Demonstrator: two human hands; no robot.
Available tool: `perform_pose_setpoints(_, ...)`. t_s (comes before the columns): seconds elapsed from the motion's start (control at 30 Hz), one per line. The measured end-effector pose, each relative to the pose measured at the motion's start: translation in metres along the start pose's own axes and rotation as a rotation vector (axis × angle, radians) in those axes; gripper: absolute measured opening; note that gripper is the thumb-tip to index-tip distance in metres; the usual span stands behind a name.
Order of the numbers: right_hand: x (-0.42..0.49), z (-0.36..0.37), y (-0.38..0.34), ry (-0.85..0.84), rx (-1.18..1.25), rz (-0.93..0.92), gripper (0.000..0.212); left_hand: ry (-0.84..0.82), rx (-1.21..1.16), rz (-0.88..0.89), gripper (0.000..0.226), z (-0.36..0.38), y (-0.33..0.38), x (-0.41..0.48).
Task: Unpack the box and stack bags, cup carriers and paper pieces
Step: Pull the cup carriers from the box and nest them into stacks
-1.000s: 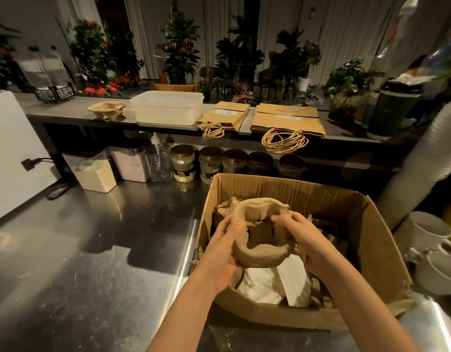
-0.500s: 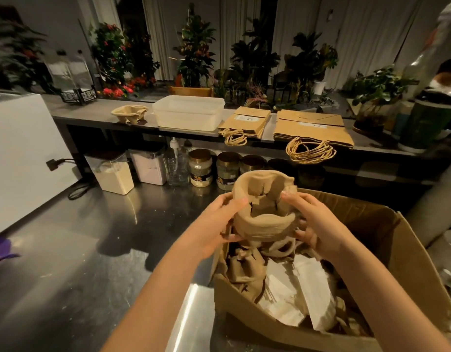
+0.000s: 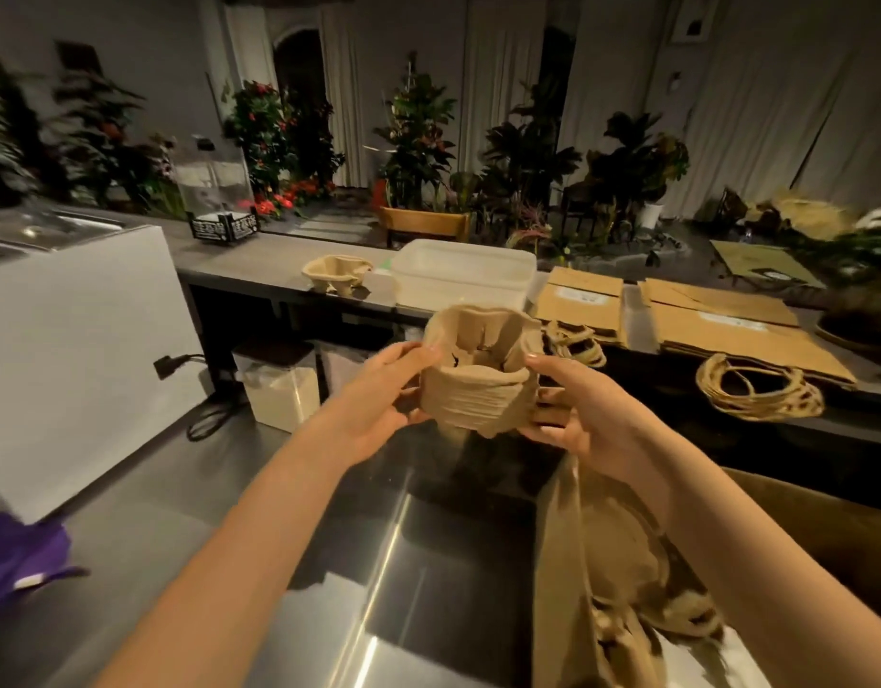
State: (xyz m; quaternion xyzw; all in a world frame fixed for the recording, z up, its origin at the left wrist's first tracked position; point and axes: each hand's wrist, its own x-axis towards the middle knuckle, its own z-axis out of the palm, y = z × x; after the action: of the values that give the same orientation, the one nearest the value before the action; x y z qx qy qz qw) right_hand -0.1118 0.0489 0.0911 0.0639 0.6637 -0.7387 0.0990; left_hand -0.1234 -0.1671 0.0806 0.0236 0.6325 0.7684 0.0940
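- A person's left hand (image 3: 379, 394) and right hand (image 3: 587, 414) hold a stack of cup carriers (image 3: 478, 389) in the air, above the steel surface (image 3: 180, 538) and up and to the left of the open cardboard box (image 3: 845, 533).
- The left hand grips the stack's left side, thumb up near the rim and fingers curled round the lower edge.
- The right hand grips the right side in the same way, thumb at the rim and fingers wrapped beneath.
- The stack is made of brown moulded pulp, with its nested layers showing as ridges along the front and its cup wells facing up.
- The box stands at the lower right of the steel surface, and more brown pulp carriers (image 3: 622, 553) lie inside it, blurred.
- On the raised grey back surface (image 3: 250, 260) beyond the hands, a lone cup carrier (image 3: 337, 273) sits just left of a white plastic tub (image 3: 463, 275).
- To the right of the tub, two piles of flat brown paper bags (image 3: 582, 305) (image 3: 726, 330) lie side by side, and their twine handles (image 3: 756, 389) hang over the front edge.
- Under the back surface, a clear container of pale powder (image 3: 279, 389) stands on the steel surface.
- A white panel (image 3: 71, 350) fills the left side, with a purple cloth (image 3: 16, 558) at its foot.
- Potted plants (image 3: 413, 131), some with red flowers, line the room behind a black basket (image 3: 222, 225).
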Motion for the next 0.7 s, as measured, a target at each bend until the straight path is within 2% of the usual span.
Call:
perform_pose_setpoints(0.1,0.037,0.036,-0.011,-0.049,0.006,0.000,0.039,0.071,0.051,0.029,0.035,-0.040,0.025,0.023)
perform_pose_setpoints(0.23,0.086,0.083,-0.037,-0.078,0.003,-0.026,0.043,0.132,0.042,0.061,0.033,-0.082,0.061,0.056)
perform_pose_setpoints(0.37,0.141,0.130,-0.068,-0.116,-0.058,-0.085,0.058,0.181,0.052,0.108,0.019,-0.123,0.099,0.097)
perform_pose_setpoints(0.47,0.178,0.162,-0.087,-0.095,-0.101,-0.098,0.054,0.223,0.047,0.134,0.016,-0.150,0.119,0.132)
perform_pose_setpoints(0.63,0.231,0.197,-0.110,-0.067,-0.152,-0.107,0.034,0.276,0.047,0.171,0.012,-0.186,0.136,0.183)
perform_pose_setpoints(0.7,0.249,0.206,-0.114,-0.063,-0.164,-0.097,0.036,0.289,0.064,0.165,0.013,-0.196,0.138,0.201)
